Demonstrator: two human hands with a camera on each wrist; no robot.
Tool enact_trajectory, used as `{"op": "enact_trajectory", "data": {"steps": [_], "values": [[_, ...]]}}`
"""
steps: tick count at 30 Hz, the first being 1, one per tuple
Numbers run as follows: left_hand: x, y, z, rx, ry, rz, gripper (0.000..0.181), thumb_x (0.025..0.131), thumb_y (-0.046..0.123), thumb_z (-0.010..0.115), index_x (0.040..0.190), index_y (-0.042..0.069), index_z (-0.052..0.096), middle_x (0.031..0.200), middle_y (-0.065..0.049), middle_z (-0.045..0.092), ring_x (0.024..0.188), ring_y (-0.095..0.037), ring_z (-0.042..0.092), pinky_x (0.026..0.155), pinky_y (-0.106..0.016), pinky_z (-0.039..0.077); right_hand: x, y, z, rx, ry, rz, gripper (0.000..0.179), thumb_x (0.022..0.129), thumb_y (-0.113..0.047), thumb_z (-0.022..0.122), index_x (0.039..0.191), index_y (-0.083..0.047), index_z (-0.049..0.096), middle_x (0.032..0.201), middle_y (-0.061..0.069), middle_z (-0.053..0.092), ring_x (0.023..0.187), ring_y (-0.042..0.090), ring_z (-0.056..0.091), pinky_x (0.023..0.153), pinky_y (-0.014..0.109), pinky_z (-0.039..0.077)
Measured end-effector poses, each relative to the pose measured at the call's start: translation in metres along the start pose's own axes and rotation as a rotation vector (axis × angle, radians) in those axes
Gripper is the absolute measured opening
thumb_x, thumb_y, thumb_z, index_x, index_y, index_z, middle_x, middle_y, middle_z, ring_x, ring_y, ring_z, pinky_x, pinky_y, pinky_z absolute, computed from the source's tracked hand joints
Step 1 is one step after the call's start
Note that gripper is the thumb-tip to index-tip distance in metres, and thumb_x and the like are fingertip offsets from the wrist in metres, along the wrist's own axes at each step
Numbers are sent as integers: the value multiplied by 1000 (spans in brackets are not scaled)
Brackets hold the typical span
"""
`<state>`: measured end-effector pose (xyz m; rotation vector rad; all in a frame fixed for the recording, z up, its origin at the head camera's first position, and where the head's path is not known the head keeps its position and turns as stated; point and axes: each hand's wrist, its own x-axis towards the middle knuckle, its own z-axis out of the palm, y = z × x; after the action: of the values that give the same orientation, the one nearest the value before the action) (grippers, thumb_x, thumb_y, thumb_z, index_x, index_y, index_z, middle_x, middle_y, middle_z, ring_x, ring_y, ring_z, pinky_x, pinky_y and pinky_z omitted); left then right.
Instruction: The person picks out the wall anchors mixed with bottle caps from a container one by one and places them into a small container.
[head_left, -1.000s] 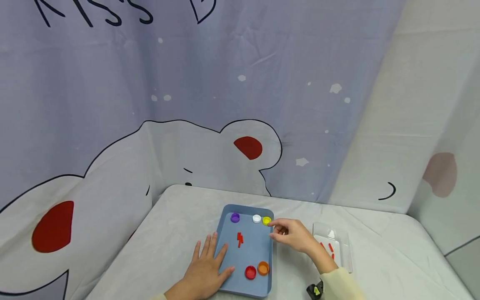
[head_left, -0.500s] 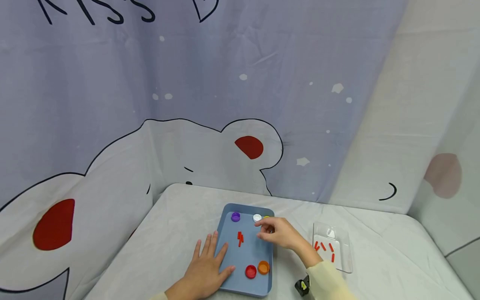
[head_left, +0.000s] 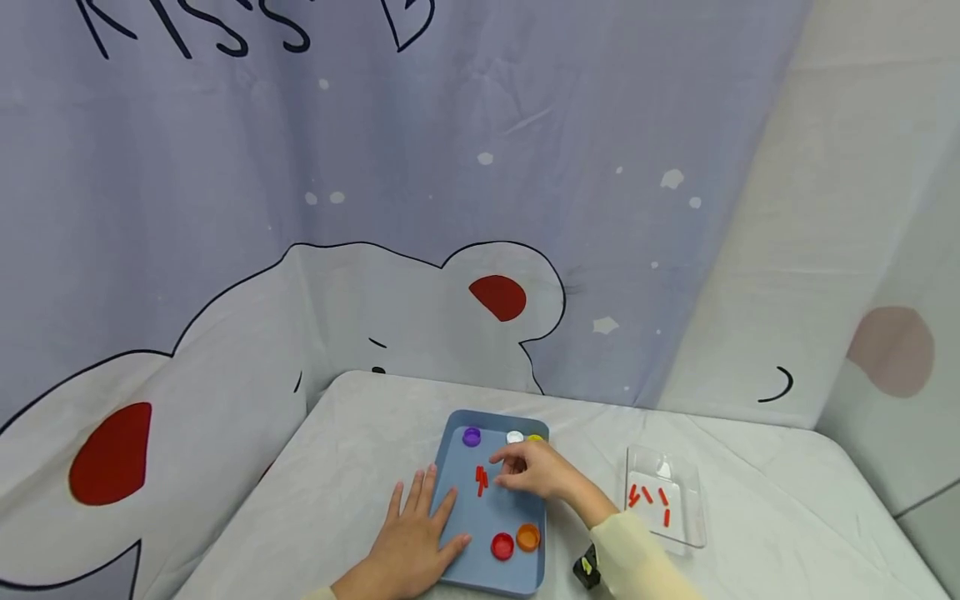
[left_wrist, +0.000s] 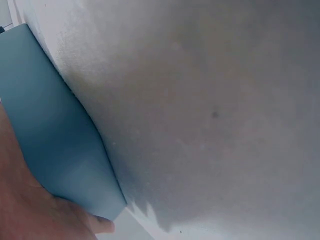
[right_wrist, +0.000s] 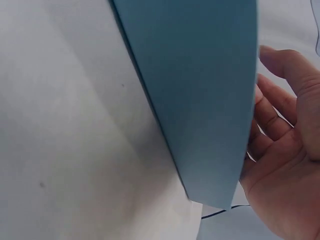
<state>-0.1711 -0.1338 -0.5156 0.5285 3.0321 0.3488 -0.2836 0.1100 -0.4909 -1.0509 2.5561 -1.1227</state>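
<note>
Red sticks [head_left: 480, 474]: small cluster lying on the floor of the blue-grey tray [head_left: 491, 518], slightly left of its centre line.
Right hand [head_left: 531, 468]: over the tray, fingertips just right of the sticks; contact with them cannot be told.
Right grip: thumb and forefinger bowed, a gap between their tips; other fingers loosely curled; nothing seen held.
Left hand [head_left: 408, 540]: on the tray's left edge toward the near end, touching it; thumb extends over the floor.
Left grip: fingers straight and widely spread, closed round nothing.
Tray, far end: purple cap [head_left: 471, 437] at left; white cap [head_left: 514, 437] at right; yellow cap [head_left: 535, 437] just right of the white, partly hidden by the right hand.
Tray, near end: red cap [head_left: 502, 547] and orange cap [head_left: 528, 537] side by side, toward the right.
Right of tray: clear container [head_left: 694, 512], apart from it, with several loose red pieces [head_left: 647, 495] inside.
Right forearm: pale yellow sleeve [head_left: 645, 560]; small black device [head_left: 586, 569] at its left edge.
Support: table [head_left: 367, 442] under white cloth.
Backdrop: lilac-and-white curtain [head_left: 420, 150], black outlines, dark red patches.
</note>
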Motion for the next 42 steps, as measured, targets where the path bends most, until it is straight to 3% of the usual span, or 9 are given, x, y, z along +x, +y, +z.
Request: {"op": "enact_trajectory", "data": {"steps": [16, 24, 42], "values": [[-1, -2, 4, 10, 24, 12, 79, 99, 69, 37, 150, 10, 50, 164, -26, 20, 151, -47, 17, 116, -70, 11, 19, 2, 9, -121, -123, 104, 36, 85, -19, 83, 117, -7, 73, 75, -11, 61, 64, 3, 53, 60, 20, 46], [-2, -1, 3, 0, 18, 7, 79, 99, 69, 38, 150, 9, 50, 165, -25, 20, 152, -47, 16, 116, -70, 10, 24, 5, 16, -190, -112, 106, 35, 83, -22, 85, 113, -8, 74, 74, -10, 58, 65, 4, 51, 62, 21, 45], [-2, -1, 2, 11, 7, 5, 79, 99, 68, 37, 151, 9, 49, 165, -24, 20, 152, -46, 16, 117, -69, 9, 28, 6, 21, -235, -92, 147, 36, 82, -27, 86, 113, -11, 74, 70, -11, 56, 62, 3, 50, 58, 20, 44]]}}
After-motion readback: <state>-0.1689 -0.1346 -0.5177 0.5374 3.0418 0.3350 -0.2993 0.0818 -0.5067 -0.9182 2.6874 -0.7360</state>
